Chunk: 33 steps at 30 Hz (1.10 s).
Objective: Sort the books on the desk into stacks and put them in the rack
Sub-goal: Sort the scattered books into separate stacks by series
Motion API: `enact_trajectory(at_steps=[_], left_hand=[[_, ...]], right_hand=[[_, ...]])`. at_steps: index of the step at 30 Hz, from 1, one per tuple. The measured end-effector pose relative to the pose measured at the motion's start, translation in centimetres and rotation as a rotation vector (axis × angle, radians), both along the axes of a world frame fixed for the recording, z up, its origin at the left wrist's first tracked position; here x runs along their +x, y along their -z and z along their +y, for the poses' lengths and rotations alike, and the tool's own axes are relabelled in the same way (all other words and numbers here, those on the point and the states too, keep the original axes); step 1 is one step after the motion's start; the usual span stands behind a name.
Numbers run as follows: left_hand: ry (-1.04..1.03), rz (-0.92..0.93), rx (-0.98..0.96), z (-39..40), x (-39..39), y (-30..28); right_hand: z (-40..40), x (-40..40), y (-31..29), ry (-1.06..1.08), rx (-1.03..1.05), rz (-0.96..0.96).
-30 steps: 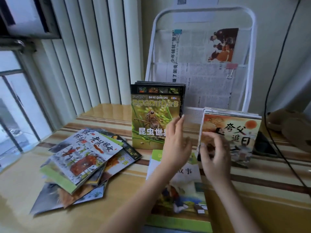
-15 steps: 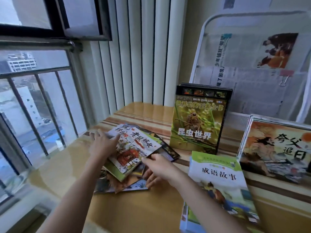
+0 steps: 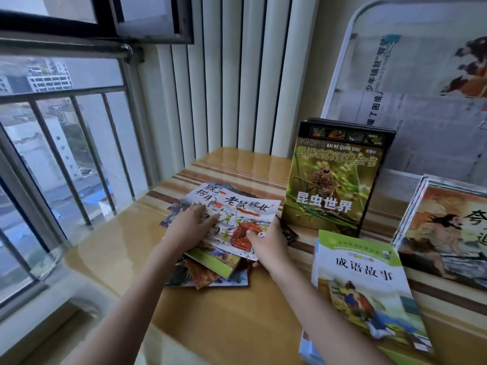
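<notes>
A loose pile of thin picture books [image 3: 210, 267] lies on the wooden desk [image 3: 237, 312]. On top is a white booklet with red drawings [image 3: 245, 217]. My right hand [image 3: 268, 248] grips that booklet's near right corner, thumb on its cover. My left hand [image 3: 189, 227] lies flat on the pile's left side, fingers on the top covers. A stack of green insect books [image 3: 332, 180] stands upright in the white rack [image 3: 340, 75]. Another stack with an orange cover [image 3: 448, 227] leans at the right. A green-topped book [image 3: 366, 291] lies on a flat stack near me.
Newspapers [image 3: 427, 122] are clipped inside the rack's frame. A window with metal bars [image 3: 79, 143] runs along the left, beside white vertical slats [image 3: 232, 80]. The desk's left edge meets the window sill.
The view has swung left. Both hands left the standing stacks in the rack and came down on the loose pile; my right hand now grips the top booklet's corner.
</notes>
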<state>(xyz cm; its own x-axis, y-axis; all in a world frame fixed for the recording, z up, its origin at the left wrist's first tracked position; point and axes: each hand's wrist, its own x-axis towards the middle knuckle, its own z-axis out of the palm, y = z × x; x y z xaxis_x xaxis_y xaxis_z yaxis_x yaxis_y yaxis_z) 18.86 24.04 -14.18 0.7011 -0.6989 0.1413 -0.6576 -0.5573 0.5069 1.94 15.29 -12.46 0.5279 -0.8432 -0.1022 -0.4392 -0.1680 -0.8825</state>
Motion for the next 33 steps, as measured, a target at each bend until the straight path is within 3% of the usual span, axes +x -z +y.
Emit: enact_trajectory(at_steps=[2,6,9,13,16,20,25,29,33], left_hand=[[0.024,0.059,-0.079,0.5,-0.6,-0.3],[0.094,0.071,-0.140,0.1,-3.1,-1.6],[0.188,0.248,-0.404,-1.6,-7.2,-4.2],[0.359,0.090,-0.566,-6.4,-14.5,-7.0],[0.568,0.240,-0.503,-11.1,-21.4,-7.1],[0.690,0.366,-0.363,-16.7,-29.6,-5.5],[0.522,0.158,-0.025,-20.7,-33.0,-2.0],[0.451,0.082,-0.028,-21.6,-33.3,-1.2],[0.476,0.061,-0.058,-21.4,-33.0,-1.2]], right_hand=[[-0.4,-0.7,-0.4,0.056,-0.101,-0.038],[-2.0,-2.8,-2.6,0.160,-0.127,-0.296],[-3.9,-5.8,-4.1,0.206,-0.214,-0.454],[-7.4,-12.1,-5.2,0.429,-0.431,-0.524],[-10.4,-17.9,-4.5,0.713,-0.601,-0.506],[-13.7,-25.0,-1.6,0.974,-0.623,-0.439],[-16.8,-28.6,3.0,0.793,-0.477,0.020],[-17.3,-27.7,3.8,0.770,-0.532,-0.013],[-16.4,-27.0,3.0,0.877,-0.679,-0.040]])
